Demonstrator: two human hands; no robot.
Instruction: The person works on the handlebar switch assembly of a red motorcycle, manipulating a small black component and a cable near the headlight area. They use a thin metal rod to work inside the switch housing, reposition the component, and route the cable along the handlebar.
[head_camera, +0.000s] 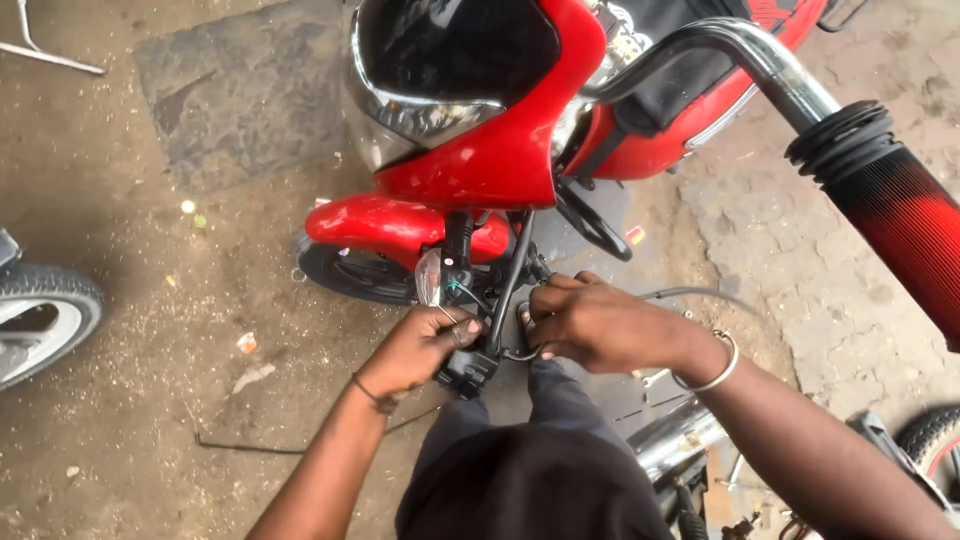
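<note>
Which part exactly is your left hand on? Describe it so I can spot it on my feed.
Start at the red motorcycle and drop below its red front fender. There the left hand grips a small black switch box beside a black lever. Unlike the clear turn signal above it, it is boxy and black.
</note>
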